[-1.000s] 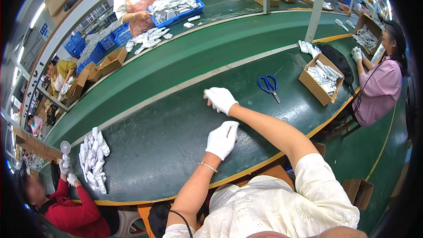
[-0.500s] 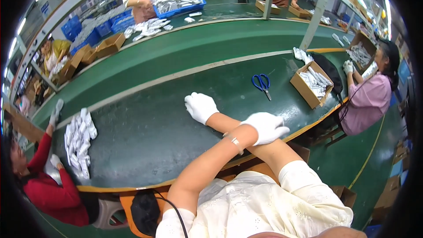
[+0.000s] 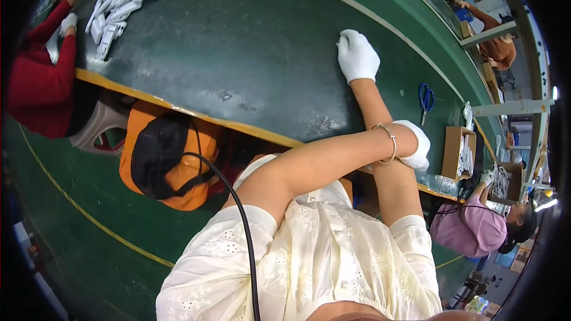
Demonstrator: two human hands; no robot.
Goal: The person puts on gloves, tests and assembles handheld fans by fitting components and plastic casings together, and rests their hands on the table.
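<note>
My bare forearms are crossed, and both hands wear white gloves. My left hand (image 3: pixel 415 144), below a metal bangle (image 3: pixel 389 142), drapes over my right forearm with its fingers loosely extended; the fingertips are partly hidden. On the dark green table (image 3: pixel 250 53) lies my right hand (image 3: pixel 358 56), fingers curled in, with nothing visible in it. Blue-handled scissors (image 3: pixel 426 100) lie to the right of that hand, apart from it.
At far left, wrapped white pieces (image 3: pixel 128 3) form a pile beside a person in red (image 3: pixel 44 83). A cardboard box (image 3: pixel 455 151) of similar pieces stands at right, near a person in pink (image 3: pixel 473 229). An orange chair (image 3: pixel 178 154) holds a black bag (image 3: pixel 157 154).
The whole view has swung and tilted, so the table's front edge now slopes down to the right. My arms stay crossed, with my left hand still over my right forearm.
</note>
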